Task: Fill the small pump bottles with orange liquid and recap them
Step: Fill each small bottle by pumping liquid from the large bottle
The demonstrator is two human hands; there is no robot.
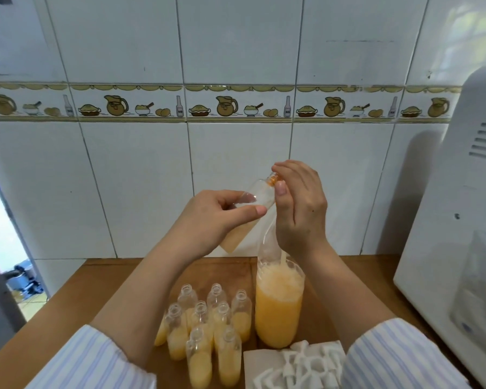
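Observation:
My left hand [216,217] grips a small clear pump bottle [260,196] in the air, tilted with its neck up and to the right. Orange liquid sits in its lower end. My right hand [300,209] pinches the bottle's open neck between thumb and fingers. A translucent strip hangs from under that hand toward the large bottle [278,310]; I cannot tell what it is. The large bottle stands open, holding foamy orange liquid. Several uncapped small bottles [208,332], partly filled with orange liquid, stand left of it. White pump caps [298,366] lie on a paper towel [257,360].
Everything stands on a wooden counter [96,290] against a white tiled wall [236,164]. A large white appliance [460,220] fills the right side. At the left the counter ends beside a doorway [0,220].

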